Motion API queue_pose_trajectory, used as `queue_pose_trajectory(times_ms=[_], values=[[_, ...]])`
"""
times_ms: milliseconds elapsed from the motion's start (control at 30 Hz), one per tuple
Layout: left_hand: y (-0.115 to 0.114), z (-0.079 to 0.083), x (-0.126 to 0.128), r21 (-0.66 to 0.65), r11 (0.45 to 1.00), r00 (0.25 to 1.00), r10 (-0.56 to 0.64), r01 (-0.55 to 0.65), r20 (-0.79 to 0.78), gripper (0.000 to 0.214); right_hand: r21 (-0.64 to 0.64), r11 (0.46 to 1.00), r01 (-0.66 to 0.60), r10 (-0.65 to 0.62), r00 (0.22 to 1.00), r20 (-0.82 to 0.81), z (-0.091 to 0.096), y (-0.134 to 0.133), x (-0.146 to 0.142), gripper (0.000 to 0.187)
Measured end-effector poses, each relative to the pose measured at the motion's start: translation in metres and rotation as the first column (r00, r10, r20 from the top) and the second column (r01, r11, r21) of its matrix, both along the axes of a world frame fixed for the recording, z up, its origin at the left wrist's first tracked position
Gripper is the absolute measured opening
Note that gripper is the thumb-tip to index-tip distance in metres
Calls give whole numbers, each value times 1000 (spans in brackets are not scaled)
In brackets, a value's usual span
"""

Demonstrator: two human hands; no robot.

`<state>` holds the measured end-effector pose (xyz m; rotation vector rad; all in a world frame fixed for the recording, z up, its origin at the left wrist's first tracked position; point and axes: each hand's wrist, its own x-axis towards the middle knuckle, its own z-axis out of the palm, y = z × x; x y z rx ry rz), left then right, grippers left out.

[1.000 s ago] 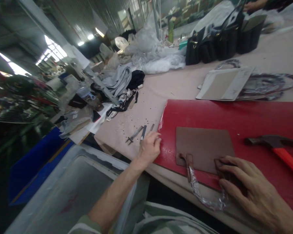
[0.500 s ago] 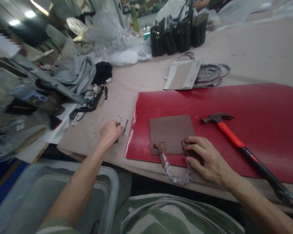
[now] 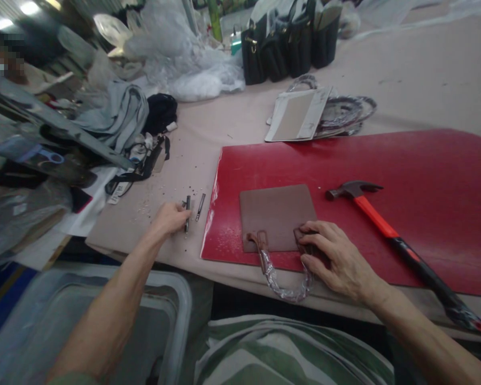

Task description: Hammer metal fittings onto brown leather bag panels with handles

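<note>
A brown leather panel [image 3: 277, 214] lies on a red cutting mat [image 3: 404, 176], with a plastic-wrapped handle [image 3: 282, 283] hanging off its near edge. My right hand [image 3: 336, 259] rests flat with fingers spread on the panel's near right corner, over one handle tab. My left hand [image 3: 170, 218] reaches left of the mat, its fingers curled on a thin dark metal punch tool [image 3: 187, 213] lying on the table. A second thin tool [image 3: 200, 206] lies just beside it.
A hammer [image 3: 388, 235] with a red and black handle lies on the mat to the right. Card sheets [image 3: 296, 115], coiled straps, black bags [image 3: 288, 45], clothing and plastic crowd the far table. A grey plastic bin [image 3: 104, 321] stands below the table's near edge.
The view has swung right and settled. My left hand has slid left from the mat's edge onto the thin tools. My right hand stays on the panel.
</note>
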<state>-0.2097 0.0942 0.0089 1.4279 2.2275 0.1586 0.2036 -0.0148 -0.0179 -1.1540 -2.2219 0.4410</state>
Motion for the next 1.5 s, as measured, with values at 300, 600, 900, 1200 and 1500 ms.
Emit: queue_pose_trajectory(times_ms=[300,600,900,1200,1500], values=[[-39,9,39,95,938,398,49,-334,916,33,-32,999,10,-10,1000,-12,2,-1,0,17],[-67,-6,132,201,945,85,-186,-257,979,37,-32,991,-129,128,991,-25,2,0,7,36],[-85,-16,159,553,831,403,-488,-57,774,14,-24,986,-167,166,986,-31,1,2,9,40],[-99,-28,148,622,782,502,-524,-37,688,15,-24,992,-127,126,992,-7,0,4,6,32],[-102,-31,156,706,700,598,-612,107,517,17,-6,993,-122,122,992,-15,-1,3,6,33]])
